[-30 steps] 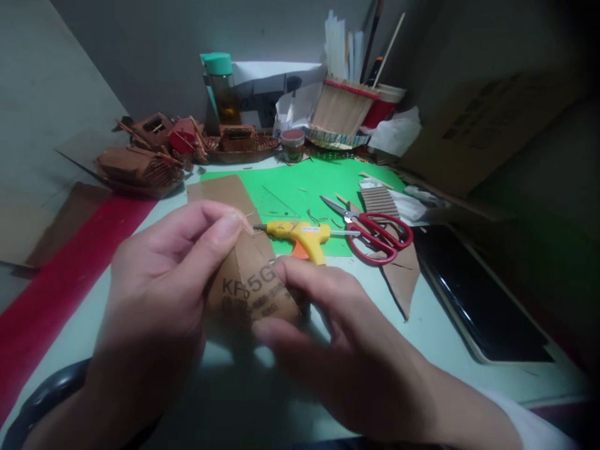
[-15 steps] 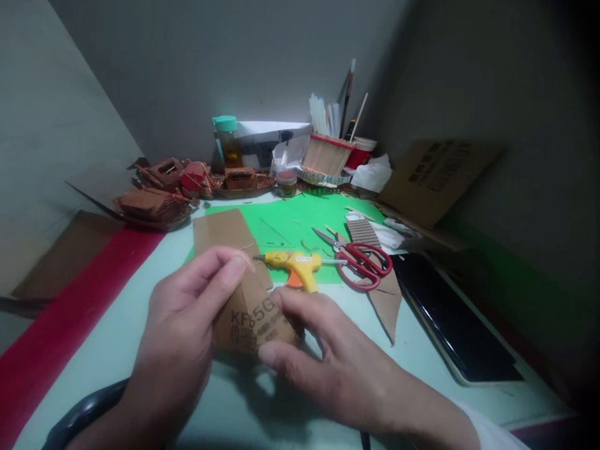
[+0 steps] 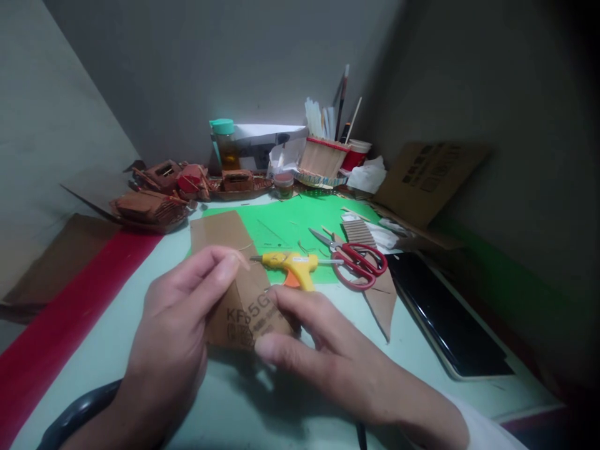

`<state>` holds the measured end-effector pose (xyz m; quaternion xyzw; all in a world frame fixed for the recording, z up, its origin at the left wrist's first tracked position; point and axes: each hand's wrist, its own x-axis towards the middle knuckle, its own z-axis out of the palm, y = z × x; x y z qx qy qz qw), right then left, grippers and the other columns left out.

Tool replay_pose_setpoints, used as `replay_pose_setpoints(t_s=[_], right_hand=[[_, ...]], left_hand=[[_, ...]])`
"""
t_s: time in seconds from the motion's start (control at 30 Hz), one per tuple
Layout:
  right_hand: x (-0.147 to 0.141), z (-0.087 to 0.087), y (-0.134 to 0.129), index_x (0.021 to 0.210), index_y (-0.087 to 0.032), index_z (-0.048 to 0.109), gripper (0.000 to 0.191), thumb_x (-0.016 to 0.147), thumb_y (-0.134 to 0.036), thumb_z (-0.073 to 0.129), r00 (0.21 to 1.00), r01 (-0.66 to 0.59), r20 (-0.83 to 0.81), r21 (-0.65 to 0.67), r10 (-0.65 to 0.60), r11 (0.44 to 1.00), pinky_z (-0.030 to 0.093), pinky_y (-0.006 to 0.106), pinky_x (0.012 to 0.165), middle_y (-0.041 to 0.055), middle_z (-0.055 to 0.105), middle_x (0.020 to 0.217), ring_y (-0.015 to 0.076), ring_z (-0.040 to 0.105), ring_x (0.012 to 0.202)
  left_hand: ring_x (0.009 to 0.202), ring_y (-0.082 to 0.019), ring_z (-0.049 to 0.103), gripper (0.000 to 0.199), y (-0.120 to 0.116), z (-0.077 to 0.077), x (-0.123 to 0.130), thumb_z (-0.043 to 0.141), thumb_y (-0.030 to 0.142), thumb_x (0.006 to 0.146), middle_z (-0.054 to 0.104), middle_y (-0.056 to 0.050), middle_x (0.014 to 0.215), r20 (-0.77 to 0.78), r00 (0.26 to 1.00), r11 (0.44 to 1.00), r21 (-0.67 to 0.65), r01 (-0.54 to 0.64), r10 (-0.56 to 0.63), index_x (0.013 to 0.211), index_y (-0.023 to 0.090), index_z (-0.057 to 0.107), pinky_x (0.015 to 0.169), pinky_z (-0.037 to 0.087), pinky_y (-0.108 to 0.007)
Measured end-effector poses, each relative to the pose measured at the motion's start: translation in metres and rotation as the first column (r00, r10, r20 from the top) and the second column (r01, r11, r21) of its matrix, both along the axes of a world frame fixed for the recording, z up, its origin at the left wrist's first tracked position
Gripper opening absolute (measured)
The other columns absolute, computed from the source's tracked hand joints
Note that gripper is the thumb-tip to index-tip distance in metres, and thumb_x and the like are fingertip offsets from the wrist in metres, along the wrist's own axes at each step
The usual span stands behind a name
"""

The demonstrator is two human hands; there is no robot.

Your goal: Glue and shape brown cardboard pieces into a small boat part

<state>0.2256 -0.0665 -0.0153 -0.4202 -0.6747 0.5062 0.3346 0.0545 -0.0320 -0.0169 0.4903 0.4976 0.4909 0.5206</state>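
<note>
A brown cardboard piece (image 3: 250, 315) with dark printed characters is held between both hands above the table. My left hand (image 3: 187, 312) pinches its upper left edge between thumb and fingers. At the lower right side, my right hand (image 3: 319, 350) grips the cardboard, thumb on the printed face and the other fingers partly hidden behind. Just past the hands lies a yellow glue gun (image 3: 290, 262) with an orange trigger and a glue stick in its back. Another flat cardboard sheet (image 3: 220, 228) lies beyond my left hand, partly covered by it.
Red-handled scissors (image 3: 363, 265) rest on cardboard scraps (image 3: 382, 306), beside a black tablet-like device (image 3: 445, 312). A green sheet (image 3: 276, 219) covers the middle. Behind stand small brown model boats (image 3: 147, 206), a bottle (image 3: 227, 147) and a stick-sided holder (image 3: 323, 156) with brushes.
The whole view has shifted slightly, so things appear a little further left. Both hands keep their hold on the cardboard, with almost no movement otherwise.
</note>
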Motion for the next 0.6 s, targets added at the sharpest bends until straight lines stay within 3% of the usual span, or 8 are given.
replay_pose_setpoints(t_s=[0.17, 0.27, 0.47, 0.6], right_hand=[[-0.0009, -0.0013, 0.0005, 0.077, -0.020, 0.044, 0.024, 0.093, -0.029, 0.060, 0.999, -0.017, -0.033, -0.022, 0.017, 1.000, 0.036, 0.025, 0.067, -0.0012, 0.059, 0.090, 0.0167, 0.057, 0.093], [-0.0010, -0.0013, -0.0005, 0.078, -0.020, 0.045, 0.024, 0.093, -0.031, 0.060, 0.999, -0.012, -0.032, -0.022, 0.012, 1.000, 0.038, 0.026, 0.070, -0.0010, 0.059, 0.090, 0.0182, 0.057, 0.096], [0.0001, 0.0000, -0.0013, 0.079, -0.019, 0.049, 0.021, 0.092, -0.032, 0.060, 1.000, -0.003, -0.005, -0.017, 0.003, 1.000, 0.037, 0.026, 0.068, 0.0013, 0.063, 0.103, 0.0164, 0.056, 0.091], [-0.0006, 0.0018, -0.0013, 0.078, -0.019, 0.051, 0.023, 0.092, -0.035, 0.059, 1.000, 0.019, 0.010, -0.017, -0.019, 1.000, 0.034, 0.026, 0.066, 0.0002, 0.061, 0.092, 0.0151, 0.053, 0.083]], left_hand=[[0.065, -0.011, 0.052, 0.022, 0.0001, -0.0007, 0.0006, 0.076, 0.046, 0.076, 0.061, 0.005, 0.075, 0.028, 1.000, 1.000, -0.016, 0.001, 0.000, 0.081, 0.026, 0.069, 0.054, 0.046, -0.012], [0.065, -0.011, 0.052, 0.022, 0.0009, -0.0003, 0.0011, 0.077, 0.046, 0.074, 0.062, 0.005, 0.075, 0.023, 1.000, 1.000, -0.008, -0.009, 0.009, 0.080, 0.026, 0.070, 0.053, 0.046, -0.013], [0.061, -0.015, 0.054, 0.026, 0.0015, 0.0029, -0.0001, 0.077, 0.046, 0.071, 0.061, 0.002, 0.069, 0.024, 0.999, 0.999, -0.026, -0.028, 0.028, 0.080, 0.022, 0.070, 0.050, 0.046, -0.019], [0.065, -0.021, 0.061, 0.032, 0.0016, 0.0074, 0.0007, 0.075, 0.049, 0.070, 0.063, -0.001, 0.067, 0.073, 0.997, 0.998, -0.054, -0.023, 0.027, 0.086, 0.022, 0.071, 0.054, 0.051, -0.027]])
